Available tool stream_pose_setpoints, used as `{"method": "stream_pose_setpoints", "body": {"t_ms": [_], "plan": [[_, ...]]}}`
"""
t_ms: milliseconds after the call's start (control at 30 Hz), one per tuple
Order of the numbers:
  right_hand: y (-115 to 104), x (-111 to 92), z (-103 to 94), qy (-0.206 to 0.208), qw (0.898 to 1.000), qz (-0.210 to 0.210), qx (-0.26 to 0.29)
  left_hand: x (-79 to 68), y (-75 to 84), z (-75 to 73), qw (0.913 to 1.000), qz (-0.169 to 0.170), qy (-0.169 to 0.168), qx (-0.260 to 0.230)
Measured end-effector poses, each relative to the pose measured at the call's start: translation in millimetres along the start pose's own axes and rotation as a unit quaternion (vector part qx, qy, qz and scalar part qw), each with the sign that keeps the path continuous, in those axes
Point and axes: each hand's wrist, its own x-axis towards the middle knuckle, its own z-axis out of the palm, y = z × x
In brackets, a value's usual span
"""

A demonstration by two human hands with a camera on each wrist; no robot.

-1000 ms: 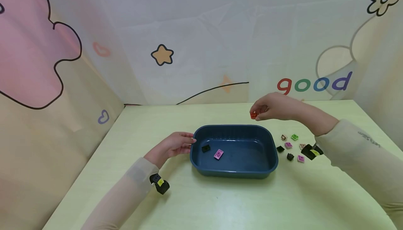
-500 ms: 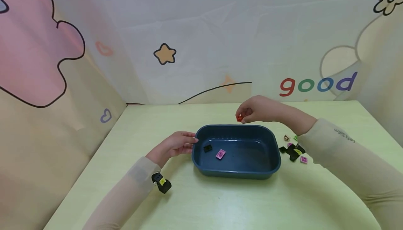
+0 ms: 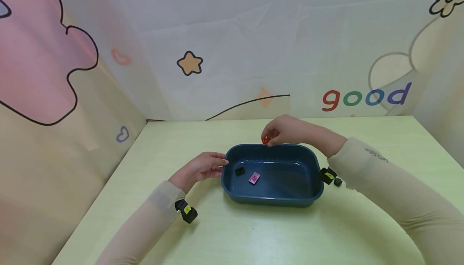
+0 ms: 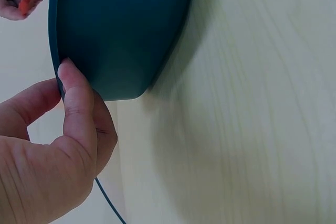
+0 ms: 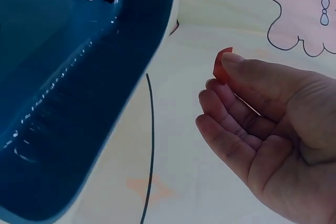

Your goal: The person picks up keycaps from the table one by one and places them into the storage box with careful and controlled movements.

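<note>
A dark blue rectangular basin [image 3: 272, 201] stands on the table. My left hand [image 3: 201, 167] pinches its left rim between thumb and fingers, which the left wrist view shows close up. Over the basin's far rim, my right hand [image 3: 286, 129] pinches a small red block [image 3: 265, 140] between thumb and fingertips. That red block [image 5: 222, 66] is partly covered by the thumb in the right wrist view. Inside the basin, toward the left, lie a small black block [image 3: 239, 171] and a pink block [image 3: 254, 178], apart from each other.
A black block [image 3: 338, 182] lies on the table right of the basin, beside the right wrist camera [image 3: 328, 175]. The right sleeve [image 3: 377, 180] covers the table area behind it. A printed curtain [image 3: 232, 55] rises behind the pale table [image 3: 203, 232].
My right hand has carried the red block leftward and lower, up to the basin's far rim. Its sleeve now hides several loose blocks on the right. The left hand keeps its hold.
</note>
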Motion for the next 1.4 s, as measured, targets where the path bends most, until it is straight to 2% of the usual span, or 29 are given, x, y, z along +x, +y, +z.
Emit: {"method": "stream_pose_setpoints", "body": {"t_ms": [600,900,1167,1400], "plan": [[-3,21,21.0,-0.034,0.999,-0.031,0.008,2.2,-4.7,0.2,1.0,0.001,-0.001,-0.009],[-2,31,30.4,-0.053,0.997,-0.052,0.013,0.7,-1.8,0.2,1.0,0.002,-0.001,-0.006],[-5,39,41.0,-0.072,0.997,-0.036,0.018,0.7,-1.6,-1.3,1.0,0.001,-0.001,-0.009],[-5,43,50.5,-0.085,0.995,-0.041,0.022,1.6,-2.8,-2.1,0.9999,0.0,0.0,-0.014]]}}
